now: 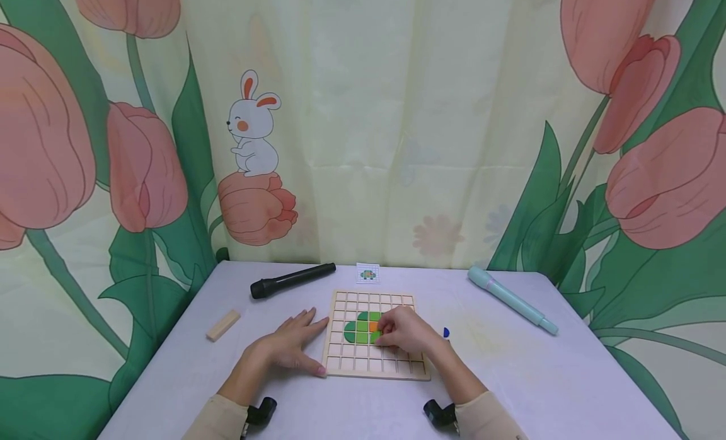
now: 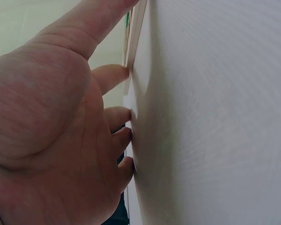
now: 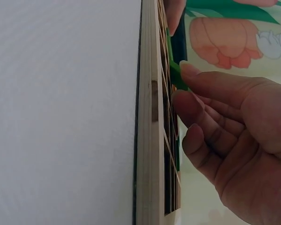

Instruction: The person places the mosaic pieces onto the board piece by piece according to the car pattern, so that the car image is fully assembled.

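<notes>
A wooden grid board [image 1: 334, 362] lies on the white-covered table, with several green tiles [image 1: 362, 331] and an orange tile [image 1: 372, 327] in its middle cells. Over these tiles, the right hand [image 1: 409, 330] pinches a small green tile [image 3: 178, 76] between thumb and forefinger; the right wrist view shows it tilted against the grid. The left hand [image 1: 290, 344] rests with spread fingers on the table, thumb and forefinger touching the board's left edge. Behind the board is a small picture card [image 1: 368, 273] with a green and orange pattern on a grid.
A small blue piece [image 1: 446, 332] lies right of the board, beside the right wrist. At the back left is a black rod [image 1: 295, 280] with a thicker end, and nearer, a wooden block [image 1: 224, 325]. A mint-green stick [image 1: 510, 299] lies at the back right.
</notes>
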Available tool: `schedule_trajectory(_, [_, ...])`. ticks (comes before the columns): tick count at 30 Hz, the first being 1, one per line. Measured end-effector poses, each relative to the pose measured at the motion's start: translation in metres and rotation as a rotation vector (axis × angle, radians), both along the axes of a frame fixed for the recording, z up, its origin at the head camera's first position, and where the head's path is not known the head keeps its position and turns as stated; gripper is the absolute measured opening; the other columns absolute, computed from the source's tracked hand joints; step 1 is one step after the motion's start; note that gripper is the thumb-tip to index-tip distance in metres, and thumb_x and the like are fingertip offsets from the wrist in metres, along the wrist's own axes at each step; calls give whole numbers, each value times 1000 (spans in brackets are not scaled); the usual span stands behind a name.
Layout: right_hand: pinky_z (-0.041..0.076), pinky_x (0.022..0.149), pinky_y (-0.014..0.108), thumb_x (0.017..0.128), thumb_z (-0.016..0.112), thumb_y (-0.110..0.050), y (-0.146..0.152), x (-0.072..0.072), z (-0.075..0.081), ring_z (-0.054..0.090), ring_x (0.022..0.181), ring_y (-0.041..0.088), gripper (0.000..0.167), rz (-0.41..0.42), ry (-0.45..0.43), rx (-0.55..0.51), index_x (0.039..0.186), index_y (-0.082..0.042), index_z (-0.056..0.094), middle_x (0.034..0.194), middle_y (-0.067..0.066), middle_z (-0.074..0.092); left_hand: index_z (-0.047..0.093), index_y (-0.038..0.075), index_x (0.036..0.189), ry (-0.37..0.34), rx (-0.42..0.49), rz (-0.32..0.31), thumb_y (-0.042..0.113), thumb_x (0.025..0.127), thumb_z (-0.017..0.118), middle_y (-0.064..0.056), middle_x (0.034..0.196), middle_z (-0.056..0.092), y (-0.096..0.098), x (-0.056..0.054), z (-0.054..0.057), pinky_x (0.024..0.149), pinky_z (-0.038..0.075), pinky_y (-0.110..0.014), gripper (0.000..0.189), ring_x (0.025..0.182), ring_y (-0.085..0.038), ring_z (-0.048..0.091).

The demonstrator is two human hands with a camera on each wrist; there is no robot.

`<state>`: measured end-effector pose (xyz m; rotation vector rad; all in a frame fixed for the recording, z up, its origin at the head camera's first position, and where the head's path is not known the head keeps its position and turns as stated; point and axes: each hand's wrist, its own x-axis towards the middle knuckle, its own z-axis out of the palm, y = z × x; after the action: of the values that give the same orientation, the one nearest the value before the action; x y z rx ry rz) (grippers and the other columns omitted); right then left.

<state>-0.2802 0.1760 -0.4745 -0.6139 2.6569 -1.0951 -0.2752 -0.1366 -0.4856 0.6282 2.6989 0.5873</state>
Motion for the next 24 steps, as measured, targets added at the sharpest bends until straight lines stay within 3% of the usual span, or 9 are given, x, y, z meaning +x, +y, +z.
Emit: schedule_trajectory(24, [51, 56, 22, 82, 88, -11, -4, 2, -3, 59, 61, 11, 17, -14, 28, 41, 96, -8, 77, 70, -3, 65, 38, 27, 162, -6, -6, 17, 70, 69, 85, -16, 174, 19, 1, 2, 0, 130, 14, -61, 113, 162, -37, 13])
